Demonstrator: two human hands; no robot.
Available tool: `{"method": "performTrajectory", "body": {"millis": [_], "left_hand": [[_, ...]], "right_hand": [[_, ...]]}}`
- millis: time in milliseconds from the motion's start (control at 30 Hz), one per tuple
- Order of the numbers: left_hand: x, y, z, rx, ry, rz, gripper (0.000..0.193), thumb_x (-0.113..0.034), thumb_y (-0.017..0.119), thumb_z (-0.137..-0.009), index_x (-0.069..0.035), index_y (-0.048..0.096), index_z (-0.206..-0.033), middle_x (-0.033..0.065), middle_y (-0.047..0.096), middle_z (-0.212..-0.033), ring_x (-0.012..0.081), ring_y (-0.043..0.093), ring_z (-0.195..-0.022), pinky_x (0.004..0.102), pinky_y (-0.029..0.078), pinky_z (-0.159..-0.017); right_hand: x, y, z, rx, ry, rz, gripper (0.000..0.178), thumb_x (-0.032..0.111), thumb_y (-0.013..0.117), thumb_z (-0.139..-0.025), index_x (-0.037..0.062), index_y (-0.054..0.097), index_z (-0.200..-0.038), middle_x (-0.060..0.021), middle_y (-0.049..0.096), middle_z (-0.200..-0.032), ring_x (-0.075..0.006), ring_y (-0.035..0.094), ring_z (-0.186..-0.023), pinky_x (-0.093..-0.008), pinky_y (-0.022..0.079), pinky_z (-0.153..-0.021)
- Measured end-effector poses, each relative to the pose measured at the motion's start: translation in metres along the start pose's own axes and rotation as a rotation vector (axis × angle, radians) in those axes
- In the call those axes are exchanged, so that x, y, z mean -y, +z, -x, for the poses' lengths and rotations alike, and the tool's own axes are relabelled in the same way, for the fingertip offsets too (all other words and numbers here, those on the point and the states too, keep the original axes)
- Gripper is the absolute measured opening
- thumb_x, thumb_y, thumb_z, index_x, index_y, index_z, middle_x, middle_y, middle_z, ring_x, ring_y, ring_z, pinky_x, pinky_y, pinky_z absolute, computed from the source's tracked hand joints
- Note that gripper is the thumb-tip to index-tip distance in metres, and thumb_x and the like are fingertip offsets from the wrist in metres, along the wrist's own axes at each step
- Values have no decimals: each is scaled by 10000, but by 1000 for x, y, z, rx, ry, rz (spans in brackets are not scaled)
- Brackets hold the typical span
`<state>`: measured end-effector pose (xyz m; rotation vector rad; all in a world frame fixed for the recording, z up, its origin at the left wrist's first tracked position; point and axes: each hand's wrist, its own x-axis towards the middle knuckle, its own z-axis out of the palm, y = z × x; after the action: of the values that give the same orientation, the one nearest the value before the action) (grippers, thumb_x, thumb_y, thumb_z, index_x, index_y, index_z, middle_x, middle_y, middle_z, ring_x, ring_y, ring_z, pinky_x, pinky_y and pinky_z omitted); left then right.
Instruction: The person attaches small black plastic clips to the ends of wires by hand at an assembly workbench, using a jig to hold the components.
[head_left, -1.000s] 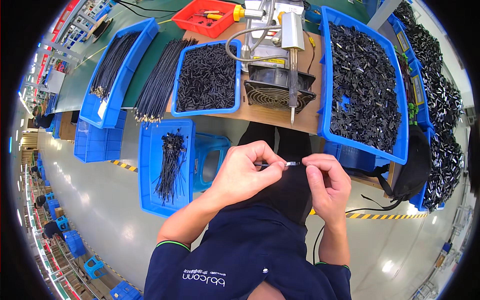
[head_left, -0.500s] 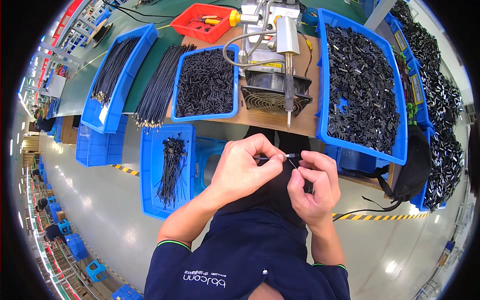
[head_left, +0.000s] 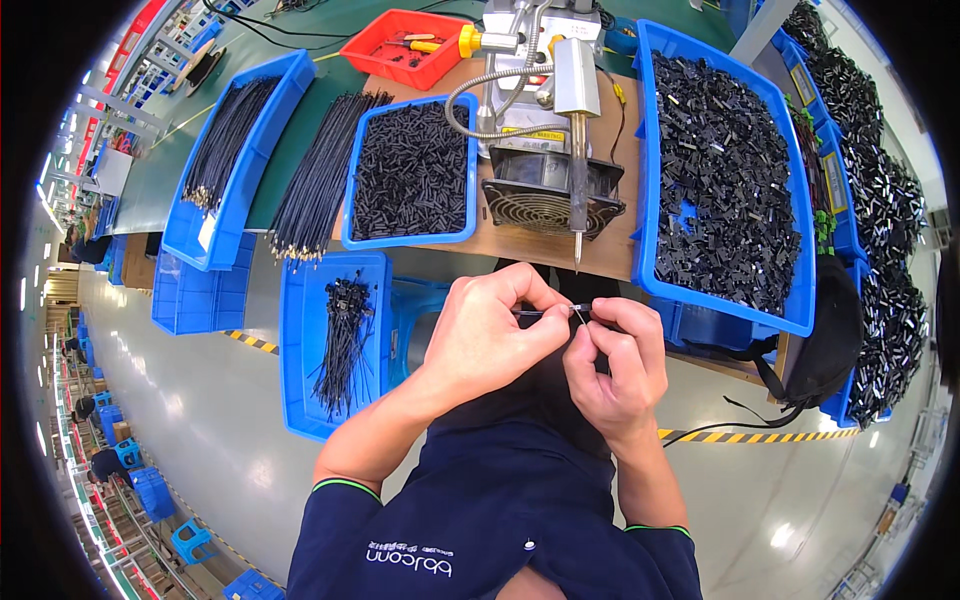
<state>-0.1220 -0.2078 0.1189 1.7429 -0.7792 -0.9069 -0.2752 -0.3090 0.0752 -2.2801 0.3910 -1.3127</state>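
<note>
Working the black cable (head_left: 530, 313) tip, seemingly: your L hand (head_left: 495, 325) pinches the cable, R hand (head_left: 620, 372) nips a thin wire (head_left: 580, 317). Next move prob. needs steady L grip.

Factory (soldering iron (head_left: 579, 165), parts bins (head_left: 303, 345)).

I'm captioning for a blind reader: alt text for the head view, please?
A left hand holds a thin black cable, its end by the right hand. Beyond are a soldering iron, a fan and blue trays of black parts.
</note>
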Motion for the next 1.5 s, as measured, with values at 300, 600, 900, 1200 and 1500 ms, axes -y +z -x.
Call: {"method": "performTrajectory", "body": {"millis": [300,600,900,1200,1500], "left_hand": [[-11,-5,-10,-14,45,-106,116,-63,770,-925,48,740,-943,119,830,-992,86,727,-875,281,608,-782],[-16,-9,-23,-34,49,-168,141,-106,773,-913,32,760,-940,109,830,-980,96,727,-888,286,583,-777],[-19,-12,-25,-54,71,-175,141,-112,772,-903,25,763,-935,104,828,-969,108,734,-880,297,578,-767],[-21,-12,-25,-70,110,-188,139,-113,783,-899,23,763,-917,89,826,-927,89,714,-823,287,565,-723],[-21,-11,-25,-77,114,-205,140,-111,790,-903,25,761,-913,88,829,-937,72,700,-819,276,555,-712]], "right_hand": [[-5,5,-9,-13,3,8,261,-150,783,-743,-26,649,-929,-164,701,-1122,-355,714,-953,-422,601,-793],[-12,11,-18,-19,12,5,256,-155,785,-744,-27,650,-920,-164,701,-1117,-344,711,-935,-415,591,-778],[-14,14,-21,-38,7,2,250,-152,786,-749,-29,656,-924,-165,704,-1115,-343,709,-929,-414,592,-786],[-14,14,-23,-39,-5,11,243,-143,796,-761,-33,666,-934,-164,702,-1120,-345,711,-941,-418,595,-797],[-14,17,-22,-56,1,18,247,-141,807,-756,-33,679,-937,-156,697,-1107,-339,709,-938,-414,591,-794]]}}
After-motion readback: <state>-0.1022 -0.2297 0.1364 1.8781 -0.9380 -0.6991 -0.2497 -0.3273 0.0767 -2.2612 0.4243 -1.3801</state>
